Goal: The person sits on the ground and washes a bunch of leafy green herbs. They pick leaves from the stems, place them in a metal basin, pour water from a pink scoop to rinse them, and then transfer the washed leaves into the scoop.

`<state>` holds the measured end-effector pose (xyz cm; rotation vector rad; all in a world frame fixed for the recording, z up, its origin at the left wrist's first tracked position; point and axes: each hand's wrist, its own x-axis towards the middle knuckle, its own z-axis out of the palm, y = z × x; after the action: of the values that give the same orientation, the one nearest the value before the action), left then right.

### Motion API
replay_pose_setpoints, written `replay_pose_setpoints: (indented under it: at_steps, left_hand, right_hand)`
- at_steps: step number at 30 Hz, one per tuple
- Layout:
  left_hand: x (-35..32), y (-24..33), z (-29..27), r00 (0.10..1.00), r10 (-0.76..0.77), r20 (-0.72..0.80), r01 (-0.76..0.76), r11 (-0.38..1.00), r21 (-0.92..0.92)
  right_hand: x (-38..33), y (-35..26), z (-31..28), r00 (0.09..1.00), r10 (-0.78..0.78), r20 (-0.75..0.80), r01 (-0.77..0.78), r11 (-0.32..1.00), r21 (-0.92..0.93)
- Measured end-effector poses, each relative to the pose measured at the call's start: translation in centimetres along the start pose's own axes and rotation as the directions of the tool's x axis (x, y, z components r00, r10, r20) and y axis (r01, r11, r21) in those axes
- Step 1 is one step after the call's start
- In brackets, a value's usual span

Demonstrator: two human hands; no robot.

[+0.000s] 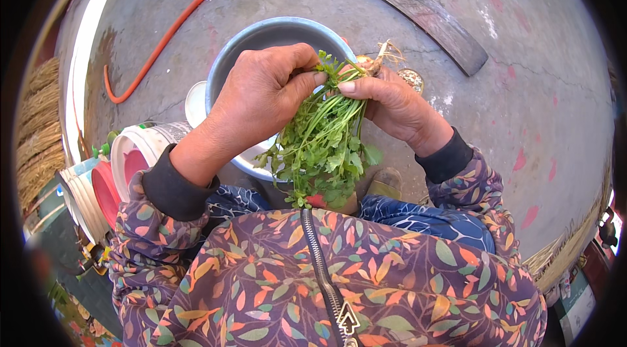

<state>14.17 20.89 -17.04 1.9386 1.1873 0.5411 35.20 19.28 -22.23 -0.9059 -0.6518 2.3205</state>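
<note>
1. Counting first: we've got one bunch of leafy greens (326, 144) in the middle, held up between us and one blue-rimmed basin (281, 22), leaves hanging toward our lap and pale roots (390, 53) sticking out to the far right.
2. On the concrete floor (542, 105) we count one orange hose (171, 32) far left, one curved-looking wooden plank (418, 11) far right, and one white round thing (195, 104) just left of the basin.
3. There's also one small container (413, 78) partly hidden past our right hand (395, 99); can't make out what's in it.
4. Near left we see a cluster of buckets (151, 141), white and red, too overlapped for us to count properly.
5. Left hand (268, 86): mostly closed, thumb and fingertips pinched on the greens near the root end.
6. Right hand: curled closed around the root end, thumb pressed across the stems. Our two hands are near each other, a small gap between the thumbs.
</note>
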Motion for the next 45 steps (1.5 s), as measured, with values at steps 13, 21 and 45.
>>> replay_pose_setpoints:
  at_steps: [13,21,45]
  left_hand:
    - [0.2,1.5,-1.5,0.852,-0.340,0.398,0.523,0.526,-0.671]
    - [0.1,1.2,-1.5,0.861,-0.350,0.369,0.494,0.401,-0.772]
    - [2.1,-2.7,-3.5,0.945,0.305,-0.115,-0.226,0.867,0.445]
  right_hand:
    - [-0.5,-1.5,0.1,0.983,-0.096,0.159,0.105,0.993,-0.052]
    - [-0.3,-1.2,0.8,0.991,-0.095,0.089,0.099,0.994,-0.041]
    - [-0.7,0.7,-0.1,0.999,-0.029,-0.036,0.029,0.999,0.016]
